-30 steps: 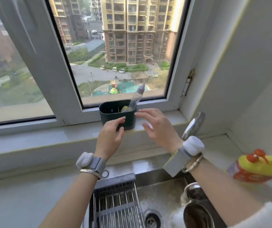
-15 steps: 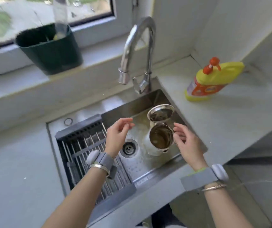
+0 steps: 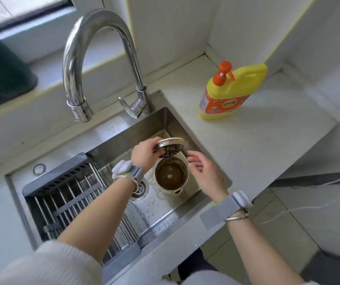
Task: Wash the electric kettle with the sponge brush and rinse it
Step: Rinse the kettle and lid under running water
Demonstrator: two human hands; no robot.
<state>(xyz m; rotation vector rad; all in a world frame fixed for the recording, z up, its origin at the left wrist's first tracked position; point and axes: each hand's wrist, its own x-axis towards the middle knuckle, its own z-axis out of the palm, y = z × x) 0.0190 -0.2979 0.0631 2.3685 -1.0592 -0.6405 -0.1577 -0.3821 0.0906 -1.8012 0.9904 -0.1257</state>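
The electric kettle (image 3: pixel 171 175) stands upright in the steel sink (image 3: pixel 165 221), its stained brown inside facing up. Its hinged lid (image 3: pixel 170 146) is raised, and my left hand (image 3: pixel 144 154) grips the lid's left edge. To the right of the kettle, my right hand (image 3: pixel 204 171) hovers with relaxed fingers and holds nothing. The sponge brush is not clearly visible; only the dark green holder (image 3: pixel 0 79) on the window sill shows at the far left.
A chrome faucet (image 3: pixel 86 64) arches over the sink's back edge, with no water running. A yellow detergent bottle (image 3: pixel 229 93) stands on the counter to the right. A grey drain rack (image 3: pixel 68 200) fills the sink's left half, beside the drain (image 3: pixel 140 188).
My hands left the green holder on the sill and came down to the sink. My left hand has taken hold of the kettle lid; my right hand has neared the kettle.
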